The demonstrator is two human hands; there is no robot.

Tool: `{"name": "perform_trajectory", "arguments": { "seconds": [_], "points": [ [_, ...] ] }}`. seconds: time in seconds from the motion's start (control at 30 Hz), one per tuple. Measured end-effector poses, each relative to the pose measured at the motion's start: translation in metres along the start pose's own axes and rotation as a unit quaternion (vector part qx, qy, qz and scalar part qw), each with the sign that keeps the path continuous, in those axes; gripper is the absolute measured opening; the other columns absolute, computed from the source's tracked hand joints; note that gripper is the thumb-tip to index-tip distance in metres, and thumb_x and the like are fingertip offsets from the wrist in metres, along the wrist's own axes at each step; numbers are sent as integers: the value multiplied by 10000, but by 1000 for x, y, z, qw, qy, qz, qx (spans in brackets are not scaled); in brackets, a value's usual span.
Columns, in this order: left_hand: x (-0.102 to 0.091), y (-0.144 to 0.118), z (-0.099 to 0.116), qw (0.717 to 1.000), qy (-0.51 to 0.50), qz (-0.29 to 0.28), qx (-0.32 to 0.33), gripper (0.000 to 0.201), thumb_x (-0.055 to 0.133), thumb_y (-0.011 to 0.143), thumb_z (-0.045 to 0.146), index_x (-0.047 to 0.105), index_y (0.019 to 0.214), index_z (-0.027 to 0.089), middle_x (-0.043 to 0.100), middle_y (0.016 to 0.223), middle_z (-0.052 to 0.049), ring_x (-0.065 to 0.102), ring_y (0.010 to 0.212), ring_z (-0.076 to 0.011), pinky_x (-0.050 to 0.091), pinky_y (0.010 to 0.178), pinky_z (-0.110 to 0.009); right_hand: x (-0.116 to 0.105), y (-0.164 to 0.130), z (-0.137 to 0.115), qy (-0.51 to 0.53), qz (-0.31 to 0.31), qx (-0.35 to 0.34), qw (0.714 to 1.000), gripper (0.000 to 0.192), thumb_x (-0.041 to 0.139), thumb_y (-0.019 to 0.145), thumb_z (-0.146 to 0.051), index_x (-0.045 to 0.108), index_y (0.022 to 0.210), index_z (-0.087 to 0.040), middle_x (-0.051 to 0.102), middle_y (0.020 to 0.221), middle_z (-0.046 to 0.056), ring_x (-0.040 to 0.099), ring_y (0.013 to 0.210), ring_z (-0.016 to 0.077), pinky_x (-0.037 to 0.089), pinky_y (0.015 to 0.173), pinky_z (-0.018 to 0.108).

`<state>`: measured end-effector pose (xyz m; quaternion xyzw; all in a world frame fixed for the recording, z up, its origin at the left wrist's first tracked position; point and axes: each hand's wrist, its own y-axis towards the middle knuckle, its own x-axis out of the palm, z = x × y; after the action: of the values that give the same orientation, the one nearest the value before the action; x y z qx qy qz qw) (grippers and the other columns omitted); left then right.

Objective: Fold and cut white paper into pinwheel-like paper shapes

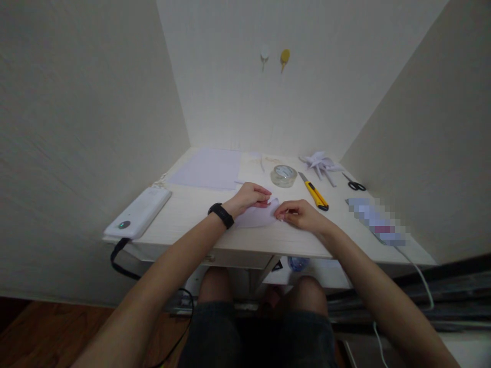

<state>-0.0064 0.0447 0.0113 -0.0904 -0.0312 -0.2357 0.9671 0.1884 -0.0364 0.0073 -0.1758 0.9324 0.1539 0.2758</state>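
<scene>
A pale sheet of paper [256, 217], curled up at its far edge, lies on the white desk between my hands. My left hand [251, 197], with a black band on the wrist, has its fingers closed on the paper's upper edge. At the paper's right end, my right hand [297, 214] pinches the edge between thumb and fingers. Just beyond my hands stands a roll of clear tape [284, 176]. Right of the tape is a yellow utility knife [315, 193] with its blade pointing away from me.
A flat paper sheet [209, 168] lies at the back left. Folded paper pieces [320, 162] and black scissors [355, 184] are at the back right. A white power bank [140, 212] with a black cable sits left; a blurred phone-like object [376, 221] lies right. Walls enclose the desk.
</scene>
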Motion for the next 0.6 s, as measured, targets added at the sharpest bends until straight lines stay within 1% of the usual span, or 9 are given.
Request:
{"name": "perform_trajectory", "arguments": {
  "seconds": [0.13, 0.2, 0.33, 0.4, 0.47, 0.53, 0.6],
  "points": [
    [-1, -2, 2, 1000, -1, -2, -6, 148, 719, 715, -42, 713, 835, 43, 694, 686, -71, 660, 602, -124, 585, 691, -286, -6, 9, 4, 104, -13, 50, 993, 270, 730, 754, -396, 754, 873, -156, 682, 634, 29, 567, 532, 123, 430, 497, 243],
    [-1, -2, 2, 1000, 0, -4, -3, 162, 705, 719, -50, 714, 852, 41, 692, 683, -71, 659, 610, -124, 583, 688, -282, -7, 12, 7, 141, -12, 68, 988, 302, 775, 716, -414, 759, 864, -152, 670, 599, 25, 554, 487, 117, 419, 454, 235],
    [-2, 0, -1, 1000, -2, -13, 0, 187, 716, 704, -48, 712, 868, 42, 700, 720, -81, 665, 644, -127, 582, 692, -278, -4, 12, 12, 196, 32, 69, 978, 313, 837, 656, -411, 755, 822, -159, 679, 597, 28, 565, 469, 115, 420, 420, 222],
    [-2, 1, -2, 1000, -3, -19, 1, 194, 736, 690, -40, 710, 863, 45, 697, 723, -77, 662, 650, -126, 583, 697, -281, -1, 11, 12, 205, 31, 68, 976, 291, 845, 652, -405, 749, 784, -164, 674, 585, 21, 561, 462, 110, 431, 424, 222],
    [-2, 1, -3, 1000, -2, -26, 2, 203, 767, 670, -24, 707, 849, 51, 691, 718, -71, 660, 656, -125, 583, 706, -285, 0, 9, 11, 206, 7, 70, 976, 277, 839, 665, -407, 748, 765, -164, 682, 601, 24, 572, 481, 112, 470, 463, 238],
    [-2, 1, -3, 999, 2, -33, 3, 208, 785, 662, -10, 703, 842, 54, 687, 717, -68, 661, 660, -126, 583, 711, -290, 1, 8, 9, 212, -14, 73, 974, 277, 835, 675, -403, 756, 787, -163, 703, 656, 35, 595, 526, 119, 507, 520, 258],
    [-3, 1, -3, 999, 4, -39, 4, 211, 787, 666, -2, 702, 851, 55, 688, 721, -69, 665, 661, -129, 583, 714, -297, 1, 7, 8, 227, -25, 76, 971, 299, 854, 651, -378, 763, 836, -161, 719, 719, 41, 621, 584, 127, 528, 574, 269]
  ]
}}
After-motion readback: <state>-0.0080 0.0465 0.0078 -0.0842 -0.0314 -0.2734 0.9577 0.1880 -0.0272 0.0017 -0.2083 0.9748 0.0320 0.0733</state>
